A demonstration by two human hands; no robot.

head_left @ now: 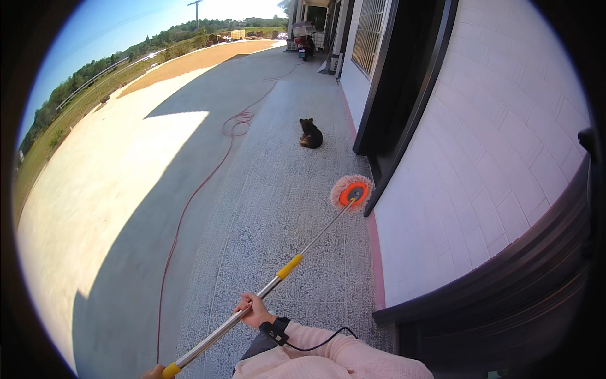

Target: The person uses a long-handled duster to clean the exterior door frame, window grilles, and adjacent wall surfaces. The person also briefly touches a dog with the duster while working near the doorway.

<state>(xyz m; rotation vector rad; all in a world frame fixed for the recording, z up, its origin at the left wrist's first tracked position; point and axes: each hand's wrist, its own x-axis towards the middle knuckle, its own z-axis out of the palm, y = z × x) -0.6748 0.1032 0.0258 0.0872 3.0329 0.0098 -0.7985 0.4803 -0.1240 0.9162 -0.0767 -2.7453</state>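
Note:
A telescopic mop pole of bright metal with yellow grips slants across the view from lower left to upper right. My right hand is wrapped around its middle, below a yellow joint collar. At the bottom edge, my left hand holds the pole near its yellow end grip; most of that hand is cut off. At the far end, a round mop head with a pink fringe and an orange disc is beside the black door frame. A black device with a cable is strapped to my right wrist.
A dark dog lies on the pebbled floor beyond the mop head. A red hose runs along the left, coiled farther off. A white tiled wall borders the right. A scooter stands at the back.

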